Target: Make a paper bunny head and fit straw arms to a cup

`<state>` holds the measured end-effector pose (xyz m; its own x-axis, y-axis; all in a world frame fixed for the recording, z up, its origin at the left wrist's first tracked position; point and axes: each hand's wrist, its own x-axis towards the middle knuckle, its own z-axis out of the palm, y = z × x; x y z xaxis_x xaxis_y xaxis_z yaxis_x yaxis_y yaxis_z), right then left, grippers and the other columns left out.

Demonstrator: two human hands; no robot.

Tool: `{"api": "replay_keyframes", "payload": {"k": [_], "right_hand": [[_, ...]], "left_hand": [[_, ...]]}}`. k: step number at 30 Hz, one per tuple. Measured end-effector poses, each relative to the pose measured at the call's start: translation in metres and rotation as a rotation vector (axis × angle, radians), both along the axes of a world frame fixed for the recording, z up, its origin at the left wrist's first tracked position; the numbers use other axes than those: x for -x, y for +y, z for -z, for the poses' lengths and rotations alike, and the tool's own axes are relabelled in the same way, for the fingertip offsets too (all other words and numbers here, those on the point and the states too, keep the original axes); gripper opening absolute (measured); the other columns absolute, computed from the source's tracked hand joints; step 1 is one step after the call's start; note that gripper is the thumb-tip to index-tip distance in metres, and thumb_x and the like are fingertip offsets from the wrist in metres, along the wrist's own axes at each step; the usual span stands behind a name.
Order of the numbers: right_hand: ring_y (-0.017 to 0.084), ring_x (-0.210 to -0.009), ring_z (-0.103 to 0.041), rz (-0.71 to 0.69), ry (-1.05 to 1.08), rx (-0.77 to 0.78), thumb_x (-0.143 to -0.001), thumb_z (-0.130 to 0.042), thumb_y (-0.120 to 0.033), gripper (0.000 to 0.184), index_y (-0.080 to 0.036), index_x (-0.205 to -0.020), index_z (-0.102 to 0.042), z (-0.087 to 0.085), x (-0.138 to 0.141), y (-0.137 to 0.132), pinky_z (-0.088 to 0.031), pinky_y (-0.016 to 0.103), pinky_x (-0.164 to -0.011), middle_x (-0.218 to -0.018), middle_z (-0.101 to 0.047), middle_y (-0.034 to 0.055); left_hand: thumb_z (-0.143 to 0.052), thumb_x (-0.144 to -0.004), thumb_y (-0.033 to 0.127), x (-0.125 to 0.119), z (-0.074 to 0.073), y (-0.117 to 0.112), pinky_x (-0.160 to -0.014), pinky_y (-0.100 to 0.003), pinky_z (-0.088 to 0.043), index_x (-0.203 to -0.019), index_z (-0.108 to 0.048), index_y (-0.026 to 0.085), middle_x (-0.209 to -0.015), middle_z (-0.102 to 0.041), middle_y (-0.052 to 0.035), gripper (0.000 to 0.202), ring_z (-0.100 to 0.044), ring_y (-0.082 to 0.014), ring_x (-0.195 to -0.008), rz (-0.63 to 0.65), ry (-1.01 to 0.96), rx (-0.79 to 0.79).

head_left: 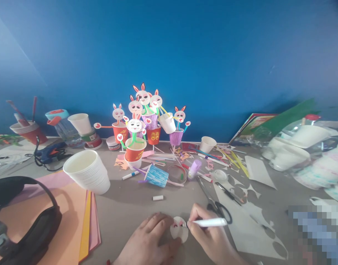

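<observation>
A small round white paper face point(179, 235) lies on the grey table, with pink and dark eye marks drawn in its upper half. My left hand point(150, 237) rests flat beside it, fingers stretched out, with the fingertips and thumb touching its left edge. Gripped in my right hand point(209, 233) is a white marker point(210, 222), its tip at the disc's upper right edge. A white marker cap point(158, 198) lies a little beyond my hands. Black-handled scissors point(217, 206) lie just behind my right hand.
Paper-cup rabbits point(135, 147) stand near the blue wall. At left are stacked white cups point(87, 171), coloured paper point(66, 217) and a black headset point(41, 224). A blue-striped cup point(157, 175), a purple glue bottle point(195, 169) and cut white paper point(244, 228) lie around.
</observation>
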<state>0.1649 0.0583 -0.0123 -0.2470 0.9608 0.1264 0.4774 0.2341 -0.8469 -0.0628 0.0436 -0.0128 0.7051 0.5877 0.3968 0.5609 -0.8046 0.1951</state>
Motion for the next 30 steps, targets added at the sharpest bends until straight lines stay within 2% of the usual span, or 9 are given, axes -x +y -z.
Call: {"api": "replay_keyframes", "payload": {"k": [7, 18, 30], "right_hand": [[0.012, -0.051, -0.035, -0.003, -0.001, 0.009, -0.084, -0.047, -0.022, 0.02, -0.025, -0.066, -0.039, -0.0034, 0.0017, 0.0012, -0.029, 0.024, -0.048, -0.056, -0.036, -0.0078], [0.012, -0.051, -0.036, -0.01, -0.004, 0.019, -0.084, -0.047, -0.023, 0.021, -0.025, -0.066, -0.037, -0.0043, 0.0028, 0.0013, -0.029, 0.024, -0.049, -0.055, -0.035, -0.008], [0.013, -0.051, -0.039, 0.014, -0.053, 0.002, -0.087, -0.045, -0.026, 0.023, -0.026, -0.067, -0.034, -0.0009, 0.0018, 0.0007, -0.031, 0.025, -0.051, -0.056, -0.036, -0.0079]], "left_hand": [[-0.07, -0.086, 0.03, 0.0004, 0.004, -0.0011, -0.09, -0.038, -0.058, -0.121, -0.064, 0.035, -0.126, -0.061, -0.0058, 0.036, -0.057, -0.0263, -0.115, -0.002, -0.002, 0.008], [-0.059, -0.093, 0.028, -0.0002, -0.0026, 0.0016, -0.087, -0.036, -0.059, -0.119, -0.066, 0.034, -0.122, -0.064, -0.0058, 0.027, -0.06, -0.0249, -0.112, 0.009, 0.002, -0.026], [-0.066, -0.086, 0.024, -0.0011, 0.0009, -0.0011, -0.087, -0.038, -0.06, -0.12, -0.065, 0.034, -0.123, -0.063, -0.0066, 0.035, -0.059, -0.0265, -0.113, -0.002, -0.003, -0.008]]}}
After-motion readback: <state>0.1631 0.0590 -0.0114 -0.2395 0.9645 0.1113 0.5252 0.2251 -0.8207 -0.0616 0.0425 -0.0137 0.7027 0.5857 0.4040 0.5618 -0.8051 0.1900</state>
